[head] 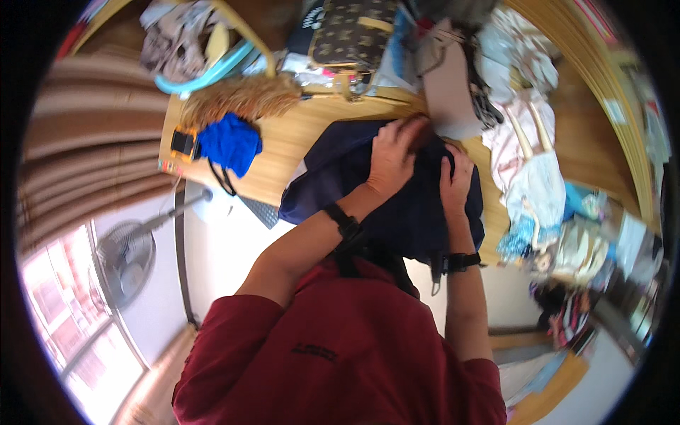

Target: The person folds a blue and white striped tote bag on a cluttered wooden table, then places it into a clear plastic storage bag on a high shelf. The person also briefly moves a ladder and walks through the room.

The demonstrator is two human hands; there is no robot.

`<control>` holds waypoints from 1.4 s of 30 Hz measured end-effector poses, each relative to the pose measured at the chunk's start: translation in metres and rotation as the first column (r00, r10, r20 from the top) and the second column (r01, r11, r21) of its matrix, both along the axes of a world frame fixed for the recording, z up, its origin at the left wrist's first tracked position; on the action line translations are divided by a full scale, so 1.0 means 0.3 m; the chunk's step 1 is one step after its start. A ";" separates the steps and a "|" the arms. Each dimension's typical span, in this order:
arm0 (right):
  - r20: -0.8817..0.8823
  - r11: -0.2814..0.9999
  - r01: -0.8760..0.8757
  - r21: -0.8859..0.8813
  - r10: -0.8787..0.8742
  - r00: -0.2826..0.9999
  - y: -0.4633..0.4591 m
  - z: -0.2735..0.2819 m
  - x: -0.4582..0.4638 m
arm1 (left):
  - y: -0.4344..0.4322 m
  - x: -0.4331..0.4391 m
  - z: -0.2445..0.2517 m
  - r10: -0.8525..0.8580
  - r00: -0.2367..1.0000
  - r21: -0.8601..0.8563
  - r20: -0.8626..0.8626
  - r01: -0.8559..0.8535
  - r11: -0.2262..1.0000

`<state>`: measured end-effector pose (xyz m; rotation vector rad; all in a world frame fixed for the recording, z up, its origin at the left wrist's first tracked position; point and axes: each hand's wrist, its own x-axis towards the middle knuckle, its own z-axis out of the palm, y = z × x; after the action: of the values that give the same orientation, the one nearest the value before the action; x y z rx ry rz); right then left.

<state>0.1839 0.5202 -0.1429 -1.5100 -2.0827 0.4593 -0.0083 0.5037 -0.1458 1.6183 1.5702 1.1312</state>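
A dark navy fabric item [340,159], perhaps a bag or a folded garment, lies spread on the wooden desk [287,127] in front of me. My left hand [392,154] is over its upper middle, fingers curled round a brown object [418,132] that is too blurred to identify. To the right, my right hand [457,178] rests on the same fabric, thumb and fingers apart. A black band circles each wrist. Below the right hand, a dark strap with a metal clip [436,273] hangs by the desk's front edge.
Blue cloth [232,143], an orange-and-black device [184,143] and a brown furry item [239,101] occupy the left end. Behind are a patterned brown bag [353,32] and a pale pink bag [451,85]. Dolls [531,149] lie right; a fan [127,260] stands left.
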 end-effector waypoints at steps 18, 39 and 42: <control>0.551 0.963 -0.229 0.145 0.114 0.827 0.005 -0.202 0.084 | -0.792 -0.567 -0.178 0.554 0.556 0.158 -0.619 -0.603 0.782; 0.130 0.842 -0.489 -0.230 0.524 0.841 0.431 0.031 -0.412 | -0.236 -0.004 0.034 0.216 0.937 0.184 -0.274 -0.169 0.968; -0.018 0.770 -0.595 -0.231 0.608 0.794 0.425 0.002 -0.363 | -0.134 -0.047 -0.063 0.206 0.884 0.123 -0.419 -0.170 0.978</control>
<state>0.0750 0.6476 -0.1422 -0.9211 -2.6217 0.9249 -0.0224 0.4636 -0.1646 1.8994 2.0226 0.9880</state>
